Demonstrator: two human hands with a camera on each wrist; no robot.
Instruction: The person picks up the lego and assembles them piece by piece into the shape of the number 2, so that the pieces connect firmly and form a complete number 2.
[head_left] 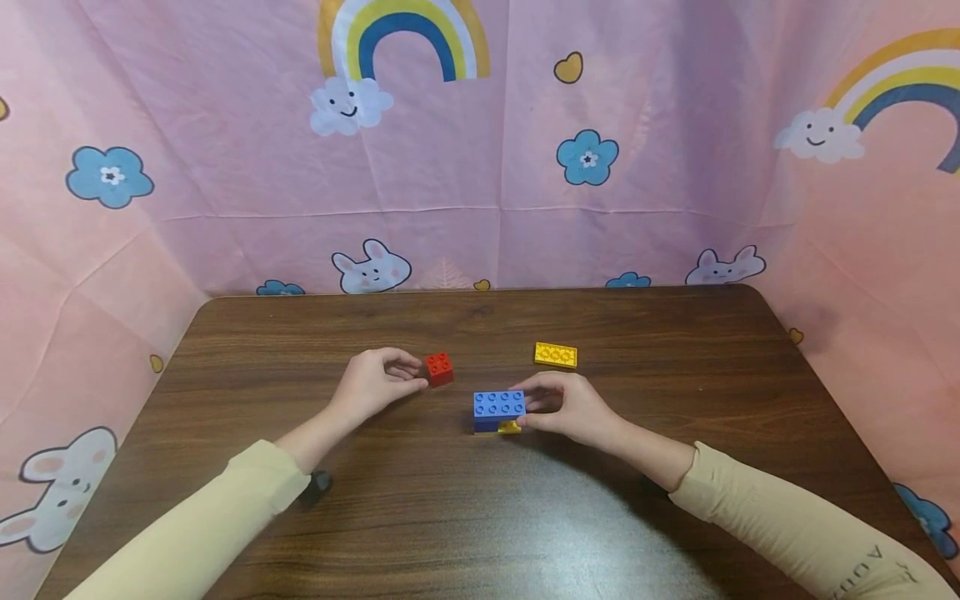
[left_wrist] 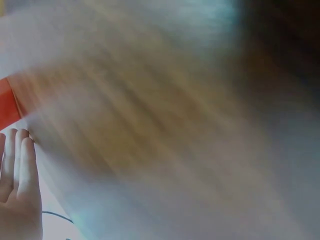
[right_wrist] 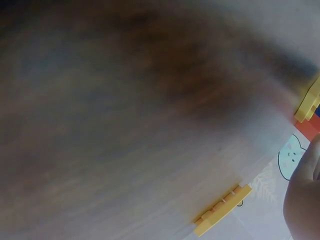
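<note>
A blue eight-stud toy brick point(head_left: 498, 404) stands on a yellow piece point(head_left: 510, 427) in the middle of the table. My right hand point(head_left: 573, 408) holds the blue brick at its right end, thumb in front and fingers behind. To its left sits a small red four-stud brick point(head_left: 439, 369). My left hand point(head_left: 378, 383) is just left of the red brick, its fingers loosely extended and its thumb tip close to it. In the left wrist view the fingers look straight, beside the red brick point(left_wrist: 7, 105). Only a sliver of blue shows in the right wrist view.
A loose yellow plate point(head_left: 556, 355) lies behind the blue brick, studded hollows up. The brown wooden table point(head_left: 420, 533) runs back to a pink patterned cloth point(head_left: 450, 183). A dark object point(head_left: 315, 487) shows beneath the left wrist.
</note>
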